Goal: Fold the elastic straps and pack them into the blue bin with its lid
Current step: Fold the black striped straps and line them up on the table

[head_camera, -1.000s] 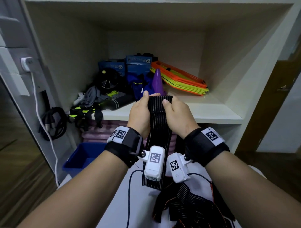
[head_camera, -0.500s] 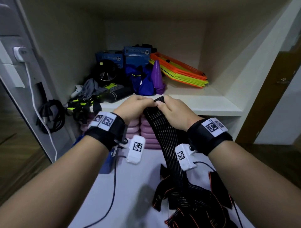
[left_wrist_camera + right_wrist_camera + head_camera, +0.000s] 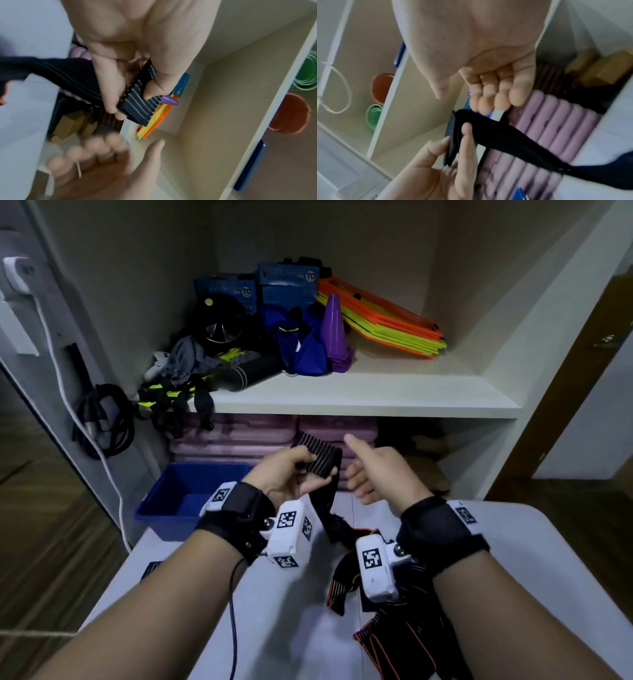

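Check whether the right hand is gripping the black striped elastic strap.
No, the right hand is open beside the black striped elastic strap; the left hand holds it.

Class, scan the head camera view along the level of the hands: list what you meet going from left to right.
blue bin → left hand → folded strap → right hand

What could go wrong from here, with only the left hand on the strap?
1. The left hand alone pinches the folded end of the striped strap; the right hand is open and off it, so the fold may spring open.
2. The strap's loose tail trails down into the strap pile on the table, so it could snag or drag others along.
3. The blue bin sits at the table's left corner; a nudge might tip it off.
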Available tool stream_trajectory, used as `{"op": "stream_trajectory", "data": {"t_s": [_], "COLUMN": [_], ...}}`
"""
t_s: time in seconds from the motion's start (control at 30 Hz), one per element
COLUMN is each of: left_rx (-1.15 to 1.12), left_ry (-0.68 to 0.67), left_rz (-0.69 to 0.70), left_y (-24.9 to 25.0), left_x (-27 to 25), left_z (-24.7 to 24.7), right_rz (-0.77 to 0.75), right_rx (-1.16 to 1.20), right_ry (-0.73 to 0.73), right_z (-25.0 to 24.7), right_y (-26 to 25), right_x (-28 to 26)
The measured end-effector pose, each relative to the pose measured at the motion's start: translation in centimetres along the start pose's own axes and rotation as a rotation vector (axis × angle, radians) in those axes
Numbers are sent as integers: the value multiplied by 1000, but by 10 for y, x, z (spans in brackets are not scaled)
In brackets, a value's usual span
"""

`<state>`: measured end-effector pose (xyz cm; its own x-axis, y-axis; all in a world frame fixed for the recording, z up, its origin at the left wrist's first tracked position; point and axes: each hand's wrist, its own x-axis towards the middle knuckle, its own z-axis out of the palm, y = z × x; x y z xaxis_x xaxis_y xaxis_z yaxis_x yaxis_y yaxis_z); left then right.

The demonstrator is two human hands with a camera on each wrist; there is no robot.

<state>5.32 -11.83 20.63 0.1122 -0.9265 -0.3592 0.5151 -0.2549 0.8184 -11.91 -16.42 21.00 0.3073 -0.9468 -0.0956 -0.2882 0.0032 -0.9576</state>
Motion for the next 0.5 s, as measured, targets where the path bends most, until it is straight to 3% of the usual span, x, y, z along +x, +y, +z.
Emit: {"op": "stream_trajectory", "data": {"t_s": [0.07,0.17,0.3,0.5], "left_rx": [3,111,312,277], "left_ry": [4,17,115,133], "left_rz": [18,32,71,24], "left_y": [-20,-44,-60,-83], "left_x": [0,-3,-7,-6], "left_z": [-4,-15,-39,-89], "right_rz": [79,124,130,248], "right_rx": [94,226,197,297], "right_ry": [-82,-33,10,-82], "right_z": [21,50,91,126], "right_y": [10,27,56,85], "right_x": [0,9,7,14]}}
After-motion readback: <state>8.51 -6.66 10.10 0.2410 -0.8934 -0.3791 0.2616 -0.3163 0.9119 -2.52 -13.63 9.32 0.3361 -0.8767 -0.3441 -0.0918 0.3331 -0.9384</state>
